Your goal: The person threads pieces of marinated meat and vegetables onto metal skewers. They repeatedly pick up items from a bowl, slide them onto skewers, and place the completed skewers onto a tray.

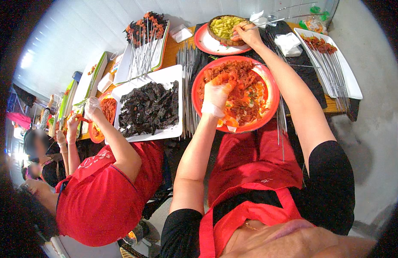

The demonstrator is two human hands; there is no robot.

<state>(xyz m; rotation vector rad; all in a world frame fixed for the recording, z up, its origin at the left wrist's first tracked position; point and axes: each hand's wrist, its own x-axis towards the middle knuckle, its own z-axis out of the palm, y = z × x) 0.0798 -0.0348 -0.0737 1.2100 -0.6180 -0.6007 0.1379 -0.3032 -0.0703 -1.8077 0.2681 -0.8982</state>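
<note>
My left hand (217,95), in a clear plastic glove, is down in a red-rimmed basin (275,93) with its sauce-coated fingers closed on red marinated meat (241,69). Bare, my right hand (249,34) reaches over a woven basket (215,34) of yellow-green pickled peppers (223,27). A thin metal skewer (282,18) is held in it, pointing up and right; the fingertips are at the peppers. The basket rests on a red-rimmed white plate (203,40). Another skewer (289,65) lies across the basin's right rim, one end at the meat.
Loose metal skewers (187,96) lie left of the basin. Beyond them is a white tray (176,129) of dark, sheet-like food (147,108). Filled skewers (331,64) lie on a white tray (353,88) at right. A co-worker in red (99,203) works close at left.
</note>
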